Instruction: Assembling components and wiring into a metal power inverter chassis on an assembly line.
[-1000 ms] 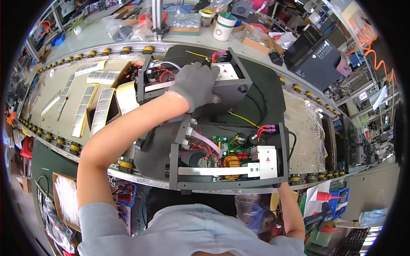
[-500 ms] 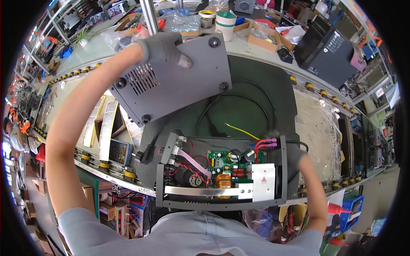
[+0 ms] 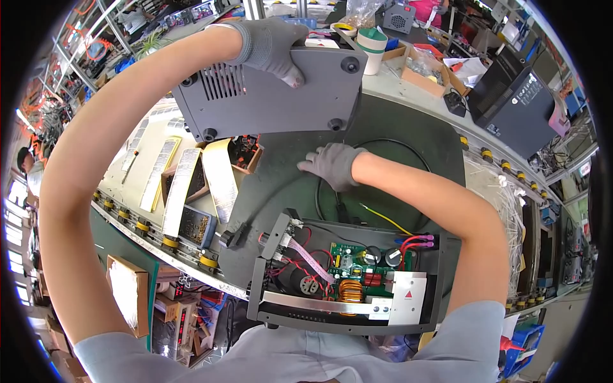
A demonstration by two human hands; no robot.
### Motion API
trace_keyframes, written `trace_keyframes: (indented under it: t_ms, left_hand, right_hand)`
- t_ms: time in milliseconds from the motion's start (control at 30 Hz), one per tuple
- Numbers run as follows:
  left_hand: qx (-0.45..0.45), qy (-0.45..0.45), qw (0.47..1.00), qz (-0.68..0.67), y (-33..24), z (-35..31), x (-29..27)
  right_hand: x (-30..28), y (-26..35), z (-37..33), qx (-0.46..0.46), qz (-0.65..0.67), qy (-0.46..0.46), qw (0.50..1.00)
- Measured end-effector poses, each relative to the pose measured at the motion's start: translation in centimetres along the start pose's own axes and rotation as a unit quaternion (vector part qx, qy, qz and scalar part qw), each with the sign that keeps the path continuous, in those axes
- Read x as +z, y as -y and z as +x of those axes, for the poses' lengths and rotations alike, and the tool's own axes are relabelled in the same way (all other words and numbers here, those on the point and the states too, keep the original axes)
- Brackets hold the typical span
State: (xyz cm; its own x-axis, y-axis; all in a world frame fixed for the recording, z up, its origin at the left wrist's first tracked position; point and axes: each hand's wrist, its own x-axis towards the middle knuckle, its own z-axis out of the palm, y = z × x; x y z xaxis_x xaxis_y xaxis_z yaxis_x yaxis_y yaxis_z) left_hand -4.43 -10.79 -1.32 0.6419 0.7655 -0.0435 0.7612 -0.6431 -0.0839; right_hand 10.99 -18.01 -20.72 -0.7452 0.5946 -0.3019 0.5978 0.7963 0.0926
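Note:
My gloved left hand (image 3: 274,54) grips the far edge of a grey metal cover (image 3: 274,96), its thumb pressed on the face. The cover is raised and tilted, with black rubber feet and vent slots facing me. Below it my gloved right hand (image 3: 333,166) reaches over the dark green mat (image 3: 408,127), fingers stretched out leftward, nothing visible in them. A black power cable (image 3: 399,145) loops on the mat beside that hand. Nearest me lies the opened device chassis (image 3: 345,325), with a green circuit board (image 3: 348,255), copper coil, fan and red wires exposed. A yellow-green wire (image 3: 386,220) sticks out behind it.
Printed sheets (image 3: 182,191) and a blue tray of small screws (image 3: 196,226) lie left of the mat. Roller rails edge the bench. At the back stand a white cup with a green band (image 3: 371,48), a parts box (image 3: 424,70) and a black computer case (image 3: 517,102).
My right hand has left the chassis's right side and moved up and left over the mat. The cover, still in my left hand, is tipped more upright.

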Motion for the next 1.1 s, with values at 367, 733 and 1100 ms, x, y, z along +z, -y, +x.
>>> trace_keyframes:
  t_ms: [367,733,1100]
  left_hand:
    - [0.115,-0.008,0.992,-0.058,-2.1,2.6,3.4]
    - [0.230,0.039,0.969,-0.075,-11.8,1.3,9.0]
    - [0.200,-0.132,0.967,-0.089,-12.3,-7.2,10.0]
  right_hand:
    - [4.2,-14.1,-28.6,0.343,-0.255,0.095,0.899]
    - [10.1,-3.6,-36.4,0.500,-0.045,-0.127,0.856]
    - [-0.4,10.6,-27.0,0.351,0.292,-0.421,0.783]
